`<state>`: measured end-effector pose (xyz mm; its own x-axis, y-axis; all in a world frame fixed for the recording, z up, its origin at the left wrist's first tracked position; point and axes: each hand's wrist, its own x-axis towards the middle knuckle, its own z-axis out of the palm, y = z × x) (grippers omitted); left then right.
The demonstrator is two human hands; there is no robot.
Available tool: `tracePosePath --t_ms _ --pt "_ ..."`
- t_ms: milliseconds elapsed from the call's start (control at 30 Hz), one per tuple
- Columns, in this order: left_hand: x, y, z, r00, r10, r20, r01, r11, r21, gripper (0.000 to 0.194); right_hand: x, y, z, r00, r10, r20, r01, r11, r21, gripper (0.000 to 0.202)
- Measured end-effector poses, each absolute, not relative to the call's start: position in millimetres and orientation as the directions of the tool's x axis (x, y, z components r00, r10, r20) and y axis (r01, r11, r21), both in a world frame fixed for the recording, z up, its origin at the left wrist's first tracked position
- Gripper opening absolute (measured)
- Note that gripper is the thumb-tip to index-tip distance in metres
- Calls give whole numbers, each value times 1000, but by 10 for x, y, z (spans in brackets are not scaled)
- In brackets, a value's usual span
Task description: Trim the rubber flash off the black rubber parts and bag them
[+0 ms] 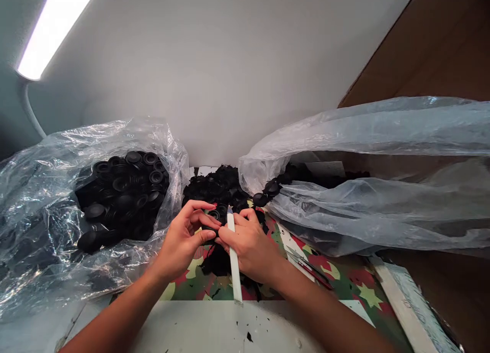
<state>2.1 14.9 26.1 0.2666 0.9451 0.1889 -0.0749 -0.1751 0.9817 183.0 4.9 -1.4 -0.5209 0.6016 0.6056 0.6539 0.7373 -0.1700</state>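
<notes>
My left hand [187, 241] pinches a round black rubber part [209, 229] between thumb and fingers. My right hand [250, 243] meets it at the part's edge, its fingertips close against the left ones. Tucked in the right hand is a long white stick-like tool [234, 263] with a dark pointed tip, its tip facing away from me. The right fingers' exact hold on the rubber part is partly hidden. Just beyond the hands lies a heap of black rubber scraps and parts [218, 184]; more dark scraps sit under the fingers.
On the left, a clear plastic bag [49, 154] gapes around many ribbed round black parts [124, 202]. Another clear bag [383, 220] lies open at right before a cardboard box [432, 47]. Tweezers-like tools [312, 271] rest on the patterned cloth [344, 271]. A lamp [57, 26] shines upper left.
</notes>
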Motion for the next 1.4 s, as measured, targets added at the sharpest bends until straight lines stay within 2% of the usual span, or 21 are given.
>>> tracePosePath --t_ms 100,233,267,333,367,467,600,700,767,900,1000,1167,1333,1400 --pt "91 134 188 163 979 122 -250 -79 965 39 1779 18 7 -515 540 666 683 728 -61 22" --pt "116 182 199 44 997 -62 -374 74 925 40 1686 -53 -64 -530 468 707 716 694 78 26" --pt "100 214 234 -18 998 -66 -401 53 914 41 1656 -74 -102 -544 431 720 700 706 106 27" --pt "53 278 318 -156 988 16 -444 -84 892 44 1593 -102 -186 -583 322 746 630 759 164 32" --pt "30 300 355 -181 981 65 -452 -142 880 46 1565 -104 -223 -592 323 738 622 766 163 32" --pt "-8 294 386 -82 993 81 -475 -111 873 50 1525 -74 -273 -560 434 706 651 758 51 25" --pt "3 207 292 86 995 47 -469 -2 883 50 1599 -76 -179 -447 574 686 565 776 -281 34" --pt "6 181 238 175 981 85 -371 -15 928 46 1729 -123 -65 -306 667 680 476 725 -497 29" --pt "6 181 219 226 970 90 -266 -27 964 47 1818 -135 -16 -198 697 690 462 687 -561 31" --pt "20 162 192 276 957 87 -125 -54 991 63 1915 -85 -12 -80 733 676 490 619 -613 16" --pt "36 125 191 270 955 123 -31 -119 992 71 1918 -30 -33 -126 699 704 497 659 -565 19" --pt "44 84 211 285 941 184 126 -227 966 70 1921 8 -22 -219 577 787 553 738 -387 17" --pt "57 69 207 303 921 246 286 -334 898 70 1932 -17 14 -348 511 786 660 729 -181 20" --pt "65 52 213 326 908 262 324 -368 872 71 1958 2 24 -368 521 770 698 702 -141 23"
